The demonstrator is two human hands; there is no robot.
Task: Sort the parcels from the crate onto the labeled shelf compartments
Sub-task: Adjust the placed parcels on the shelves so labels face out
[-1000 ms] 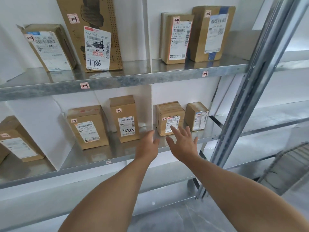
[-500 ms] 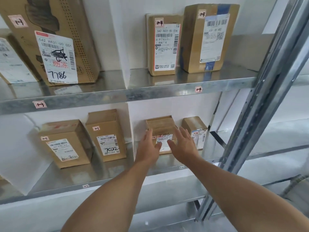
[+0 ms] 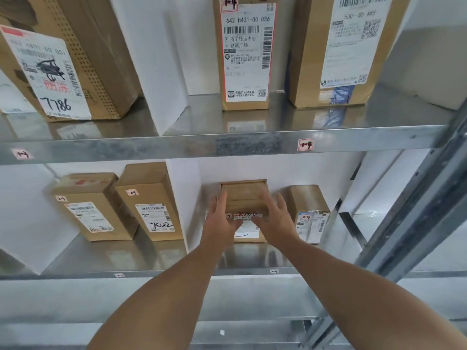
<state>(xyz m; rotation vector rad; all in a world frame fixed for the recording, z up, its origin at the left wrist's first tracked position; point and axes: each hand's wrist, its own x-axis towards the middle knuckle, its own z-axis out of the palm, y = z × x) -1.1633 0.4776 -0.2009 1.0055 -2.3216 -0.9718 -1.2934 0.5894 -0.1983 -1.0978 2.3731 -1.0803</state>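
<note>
A small brown parcel [image 3: 244,198] with a white label stands in the right compartment of the middle shelf [image 3: 161,272], marked 2-4. My left hand [image 3: 220,218] lies against its left side with fingers straight. On the parcel's right side my right hand [image 3: 274,219] has its fingers spread over the front corner. A second small parcel [image 3: 307,210] stands just to the right. Both forearms reach up from below.
Two parcels [image 3: 96,208] [image 3: 151,200] stand in the compartment to the left, past a white divider [image 3: 180,198]. The upper shelf [image 3: 227,145] holds a big box marked 7786 [image 3: 63,59] and two tall parcels [image 3: 245,54] [image 3: 346,46]. A metal upright [image 3: 414,213] rises at the right.
The view has moved closer to the shelf. Both hands have reached forward from the shelf edge and now lie on either side of the small parcel.
</note>
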